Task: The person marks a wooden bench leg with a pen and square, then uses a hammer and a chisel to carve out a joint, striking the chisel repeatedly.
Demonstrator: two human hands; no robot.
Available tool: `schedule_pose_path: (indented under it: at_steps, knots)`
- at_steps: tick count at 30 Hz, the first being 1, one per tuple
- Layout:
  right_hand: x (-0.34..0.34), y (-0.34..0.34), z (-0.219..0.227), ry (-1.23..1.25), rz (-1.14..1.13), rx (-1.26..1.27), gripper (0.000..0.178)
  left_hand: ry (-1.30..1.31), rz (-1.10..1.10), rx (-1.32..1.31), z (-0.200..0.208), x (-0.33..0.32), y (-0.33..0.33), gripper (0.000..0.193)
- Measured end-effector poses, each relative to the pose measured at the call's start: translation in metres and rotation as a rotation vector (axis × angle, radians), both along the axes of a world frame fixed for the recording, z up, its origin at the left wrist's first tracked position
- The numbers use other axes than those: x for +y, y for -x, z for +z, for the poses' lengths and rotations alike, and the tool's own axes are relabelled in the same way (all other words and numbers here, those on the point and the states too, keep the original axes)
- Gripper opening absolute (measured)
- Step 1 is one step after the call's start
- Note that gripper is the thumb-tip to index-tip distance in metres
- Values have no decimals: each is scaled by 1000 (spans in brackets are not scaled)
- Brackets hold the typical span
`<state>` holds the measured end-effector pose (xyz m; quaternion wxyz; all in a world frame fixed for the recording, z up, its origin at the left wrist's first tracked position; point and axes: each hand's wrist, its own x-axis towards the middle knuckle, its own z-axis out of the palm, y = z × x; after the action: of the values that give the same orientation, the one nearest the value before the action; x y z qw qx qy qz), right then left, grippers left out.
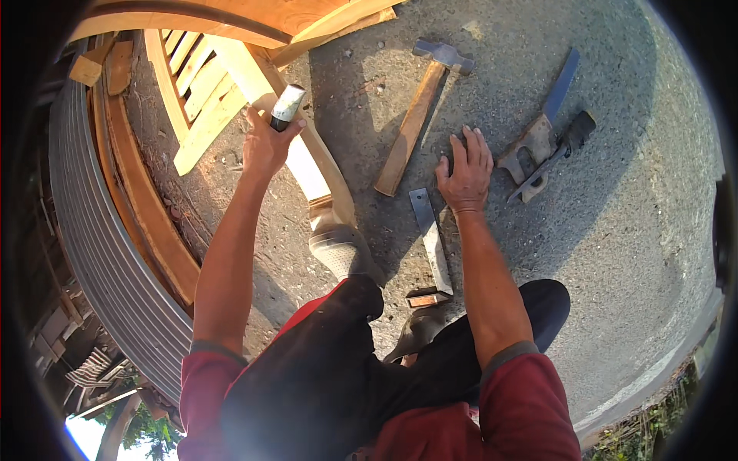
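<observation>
In the head view, my left hand is wrapped round a white-topped black cylinder, above the pale timber; whether they touch I can't tell. A slackened thumb could drop it. My right hand, empty with fingers slightly apart, sits between hammer and handsaw; reaching blindly rightward could graze my knuckles on the saw.

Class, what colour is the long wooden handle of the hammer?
The long wooden hammer handle is brown, best seen in the head view.
</observation>
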<state>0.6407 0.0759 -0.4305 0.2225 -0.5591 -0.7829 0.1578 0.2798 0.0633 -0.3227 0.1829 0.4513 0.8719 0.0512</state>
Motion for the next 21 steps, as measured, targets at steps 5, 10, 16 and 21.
schedule_pose_path:
  at_steps: [5, 10, 16, 21]
  knots:
    - [-6, -3, -3, 29, -1, -74, 44, 101, 115, -103, 7, -2, -12, 93]
    - [-4, 3, -5, -3, -2, -51, 41, 179, 32, -89, 12, -11, 9, 82]
    - [-6, -3, 0, -68, -11, -64, 47, -395, 421, -458, 75, -52, -25, 26]
    - [15, 21, 27, 56, -71, 76, 59, -845, 129, -1086, 93, -100, -60, 22]
